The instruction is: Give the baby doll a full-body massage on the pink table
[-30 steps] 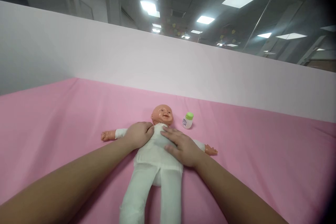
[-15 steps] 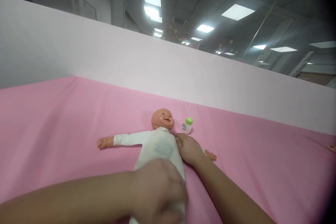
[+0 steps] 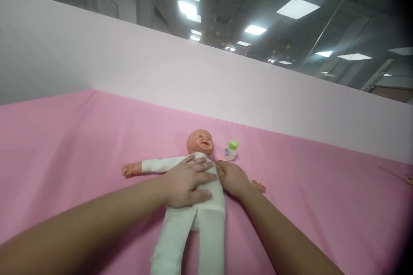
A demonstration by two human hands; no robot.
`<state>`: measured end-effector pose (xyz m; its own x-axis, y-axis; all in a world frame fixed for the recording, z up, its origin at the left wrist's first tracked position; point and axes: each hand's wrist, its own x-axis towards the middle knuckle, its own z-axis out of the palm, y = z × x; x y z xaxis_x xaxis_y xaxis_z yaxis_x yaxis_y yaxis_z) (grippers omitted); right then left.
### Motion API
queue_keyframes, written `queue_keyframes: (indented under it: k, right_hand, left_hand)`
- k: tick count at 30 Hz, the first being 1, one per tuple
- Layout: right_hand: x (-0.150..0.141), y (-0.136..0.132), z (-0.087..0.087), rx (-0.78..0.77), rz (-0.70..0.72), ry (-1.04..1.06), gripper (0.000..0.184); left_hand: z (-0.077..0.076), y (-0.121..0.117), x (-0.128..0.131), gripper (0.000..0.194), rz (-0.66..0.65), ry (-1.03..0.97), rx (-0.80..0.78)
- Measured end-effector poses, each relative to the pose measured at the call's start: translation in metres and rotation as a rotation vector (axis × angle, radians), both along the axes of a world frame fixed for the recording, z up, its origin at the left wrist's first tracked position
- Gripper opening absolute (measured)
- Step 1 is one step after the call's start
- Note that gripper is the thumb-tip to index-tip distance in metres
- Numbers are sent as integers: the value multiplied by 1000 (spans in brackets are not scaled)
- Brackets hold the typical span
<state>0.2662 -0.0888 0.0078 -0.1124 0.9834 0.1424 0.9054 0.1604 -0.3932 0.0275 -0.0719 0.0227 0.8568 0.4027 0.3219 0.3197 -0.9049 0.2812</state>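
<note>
A baby doll (image 3: 211, 217) with a cloth body lies on its back, its plastic head (image 3: 200, 141) toward the white wall. Spread fingers of my left hand (image 3: 189, 180) rest across the doll's chest, with nothing held in them. On the other side, my right hand (image 3: 234, 177) is closed around the doll's arm near the shoulder. That arm is mostly hidden beneath it, though the doll's small plastic hand (image 3: 258, 186) sticks out beyond. Beside the doll's head, a small clear bottle with a green cap (image 3: 231, 150) sits apart from my right hand.
Pink sheeting (image 3: 306, 180) covers the surface under the doll, with a few creases. A white wall panel (image 3: 193, 77) borders the far side, with glass above it reflecting ceiling lights. Something small and skin-toned (image 3: 409, 179) shows at the right edge.
My left hand has moved up from over the doll's lower body to its chest, and its curled fingers have spread out. My right hand stays at the doll's arm.
</note>
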Motion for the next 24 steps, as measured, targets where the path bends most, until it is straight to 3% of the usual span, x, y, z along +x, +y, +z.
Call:
queue_keyframes:
  k: [5,10,13,17,18,19,22,24]
  right_hand:
    - [0,2,-8,57,11,69,37]
    - [-6,0,-14,306,56,186,37]
    - [-22,-22,-7,491,270,213,38]
    - [-57,-58,-14,493,838,132,44]
    - [-65,-63,-20,566,993,107,37]
    - [-71,-66,-27,567,1058,32,29]
    - [-75,-70,-37,531,1021,-160,35]
    - [-69,-70,-29,444,952,-200,50]
  left_hand:
    - [-19,26,-5,34,176,-307,-8]
    - [-21,40,-13,29,465,-378,-157]
    - [-21,45,-16,30,544,-351,-208]
    - [-22,46,-16,26,542,-372,-224]
    - [-23,46,-15,25,541,-376,-222]
    - [-23,46,-15,24,539,-381,-219]
    - [-23,47,-15,21,516,-395,-228]
    - [-23,48,-15,20,507,-401,-239]
